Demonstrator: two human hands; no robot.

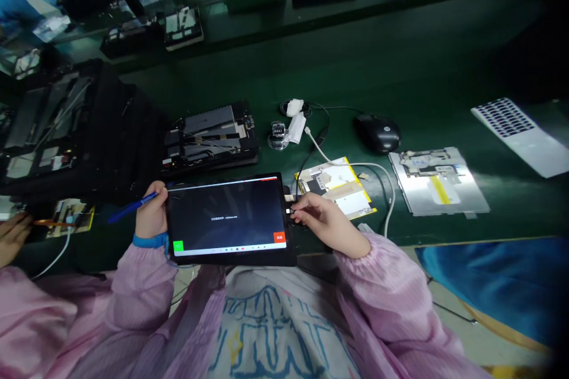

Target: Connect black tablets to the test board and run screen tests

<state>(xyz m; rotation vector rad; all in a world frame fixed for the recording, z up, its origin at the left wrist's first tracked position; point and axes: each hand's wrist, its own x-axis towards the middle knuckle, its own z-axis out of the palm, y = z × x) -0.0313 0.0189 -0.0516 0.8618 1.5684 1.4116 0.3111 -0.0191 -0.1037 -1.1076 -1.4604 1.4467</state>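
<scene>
A tablet [229,219] with a lit dark screen is tilted up at the bench's front edge. On the screen are a green box at lower left and a red box at lower right. My left hand [151,213] grips its left edge and also has a blue pen [132,207] sticking out to the left between the fingers. At the tablet's right edge, my right hand [317,216] pinches a small cable plug [288,211] against the side; a thin black cable [303,163] runs up from there. Whether the plug is fully seated cannot be seen.
Behind the tablet lie stacked opened device bodies [211,136], with a taller stack [66,124] left. To the right are a yellow-edged battery pack [342,186], a white cable [386,174], a mouse [377,132], a metal panel [438,183] and a label sheet [520,130]. A co-worker's hand [13,237] is far left.
</scene>
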